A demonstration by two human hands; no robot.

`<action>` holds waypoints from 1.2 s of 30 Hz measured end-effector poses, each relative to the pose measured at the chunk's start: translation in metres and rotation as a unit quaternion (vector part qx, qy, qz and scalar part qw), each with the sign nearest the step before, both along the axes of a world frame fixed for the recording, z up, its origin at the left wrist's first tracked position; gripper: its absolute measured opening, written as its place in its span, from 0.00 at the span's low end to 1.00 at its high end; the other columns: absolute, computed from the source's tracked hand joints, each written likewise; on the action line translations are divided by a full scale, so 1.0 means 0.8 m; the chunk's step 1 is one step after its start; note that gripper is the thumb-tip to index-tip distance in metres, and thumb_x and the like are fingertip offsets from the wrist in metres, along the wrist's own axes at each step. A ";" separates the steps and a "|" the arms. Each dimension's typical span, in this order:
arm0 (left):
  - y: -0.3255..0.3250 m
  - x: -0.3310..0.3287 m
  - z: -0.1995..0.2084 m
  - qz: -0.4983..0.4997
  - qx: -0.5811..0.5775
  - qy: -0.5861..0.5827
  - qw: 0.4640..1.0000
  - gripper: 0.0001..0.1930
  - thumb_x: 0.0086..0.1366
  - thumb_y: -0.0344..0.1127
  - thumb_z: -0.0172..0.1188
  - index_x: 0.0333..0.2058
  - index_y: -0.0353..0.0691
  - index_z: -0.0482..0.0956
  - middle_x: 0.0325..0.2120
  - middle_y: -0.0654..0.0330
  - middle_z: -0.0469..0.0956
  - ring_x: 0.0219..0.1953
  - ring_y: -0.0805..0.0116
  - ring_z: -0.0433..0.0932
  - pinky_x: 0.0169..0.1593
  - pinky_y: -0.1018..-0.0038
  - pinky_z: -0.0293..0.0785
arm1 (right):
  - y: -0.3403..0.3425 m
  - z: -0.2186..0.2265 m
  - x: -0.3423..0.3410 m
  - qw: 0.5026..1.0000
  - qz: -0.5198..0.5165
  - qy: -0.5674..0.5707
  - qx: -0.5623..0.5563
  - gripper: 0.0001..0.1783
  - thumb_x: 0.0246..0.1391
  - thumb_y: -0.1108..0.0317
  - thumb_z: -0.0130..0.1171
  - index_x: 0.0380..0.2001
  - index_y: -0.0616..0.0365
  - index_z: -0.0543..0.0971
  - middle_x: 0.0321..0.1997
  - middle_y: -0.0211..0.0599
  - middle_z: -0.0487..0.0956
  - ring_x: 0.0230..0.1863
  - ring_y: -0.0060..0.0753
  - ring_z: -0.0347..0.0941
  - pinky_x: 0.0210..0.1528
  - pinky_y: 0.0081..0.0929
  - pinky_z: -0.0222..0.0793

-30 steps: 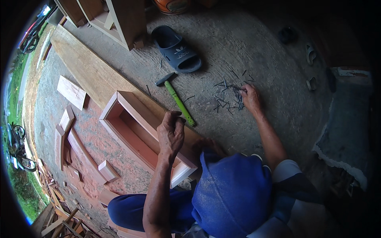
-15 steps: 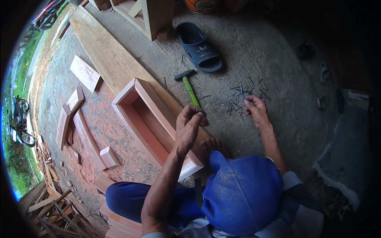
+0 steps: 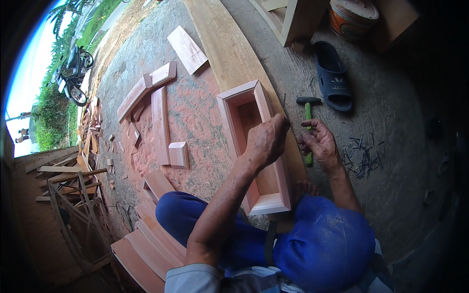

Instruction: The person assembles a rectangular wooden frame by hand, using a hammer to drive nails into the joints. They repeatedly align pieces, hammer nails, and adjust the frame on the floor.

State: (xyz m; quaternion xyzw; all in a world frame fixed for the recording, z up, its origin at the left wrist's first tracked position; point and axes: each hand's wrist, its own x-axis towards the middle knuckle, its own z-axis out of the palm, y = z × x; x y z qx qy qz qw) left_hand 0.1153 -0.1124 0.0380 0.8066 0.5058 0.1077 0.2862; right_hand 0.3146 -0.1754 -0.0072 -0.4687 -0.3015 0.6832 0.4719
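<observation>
My left hand (image 3: 267,141) is closed, knuckles up, over the right long side of an open wooden box frame (image 3: 283,184). What its fingertips hold is hidden. To its right my right hand (image 3: 322,148) is at a small hammer with a bright green handle (image 3: 308,113) and a dark head, lying on the floor. Its fingers are bent and apart, and they cross in front of the handle. I cannot see them wrapped round it. The pinkish box frame lies partly on a long wooden plank (image 3: 229,44). A heap of loose nails (image 3: 365,158) lies right of my right hand.
A dark slide sandal (image 3: 333,78) lies beyond the hammer, near an orange-and-white bucket (image 3: 352,19). Cut moulding pieces (image 3: 159,124) and a flat board (image 3: 187,49) lie left amid sawdust. Scrap wood (image 3: 73,178) is piled at far left. My blue-clad knee (image 3: 325,239) is close by.
My right hand has left the nail heap and moved left to the hammer's handle. My left hand has come over the box frame's right side. The view has turned, shifting the scene rightward.
</observation>
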 end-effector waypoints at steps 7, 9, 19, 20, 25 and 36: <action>0.185 -0.123 -0.009 0.209 0.063 0.031 0.975 0.13 0.75 0.43 0.54 0.46 0.41 0.81 0.34 0.51 0.87 0.40 0.50 0.86 0.46 0.56 0.79 | 0.028 -0.078 -0.084 0.934 0.035 -0.321 0.153 0.36 0.70 0.51 0.59 0.68 0.70 0.69 0.58 0.62 0.77 0.61 0.54 0.76 0.64 0.44 0.72; 0.205 -0.137 -0.030 0.181 0.047 0.051 0.981 0.14 0.74 0.44 0.54 0.45 0.41 0.81 0.36 0.48 0.87 0.42 0.46 0.86 0.48 0.54 0.78 | 0.042 -0.075 -0.104 0.937 0.044 -0.318 0.141 0.40 0.71 0.47 0.54 0.69 0.74 0.66 0.69 0.74 0.68 0.72 0.68 0.65 0.74 0.50 0.61; 0.192 -0.074 -0.064 0.207 -0.007 0.077 0.975 0.15 0.74 0.47 0.53 0.47 0.44 0.81 0.40 0.43 0.86 0.46 0.39 0.84 0.50 0.49 0.77 | 0.069 -0.054 -0.135 0.921 0.029 -0.363 0.138 0.35 0.74 0.53 0.49 0.74 0.62 0.58 0.64 0.68 0.73 0.64 0.68 0.73 0.66 0.48 0.68; 0.191 -0.074 -0.063 0.205 -0.005 0.080 0.976 0.15 0.74 0.47 0.53 0.47 0.44 0.80 0.40 0.43 0.86 0.46 0.39 0.84 0.51 0.50 0.77 | 0.066 -0.050 -0.134 0.923 0.032 -0.359 0.138 0.35 0.74 0.53 0.49 0.74 0.63 0.58 0.63 0.68 0.73 0.64 0.68 0.73 0.66 0.48 0.69; 0.184 -0.102 -0.060 0.193 -0.020 0.072 0.978 0.14 0.74 0.45 0.55 0.46 0.42 0.80 0.36 0.42 0.86 0.42 0.39 0.85 0.48 0.49 0.78 | 0.057 -0.037 -0.144 0.922 0.083 -0.357 0.129 0.38 0.74 0.52 0.46 0.76 0.64 0.51 0.66 0.74 0.69 0.65 0.76 0.71 0.65 0.55 0.69; 0.143 -0.121 -0.051 0.205 -0.064 0.071 0.974 0.11 0.73 0.40 0.54 0.45 0.39 0.77 0.27 0.42 0.85 0.33 0.39 0.86 0.40 0.48 0.79 | 0.083 0.019 -0.130 0.859 0.334 -0.388 -0.017 0.36 0.69 0.48 0.54 0.69 0.65 0.66 0.59 0.65 0.78 0.63 0.61 0.76 0.66 0.48 0.69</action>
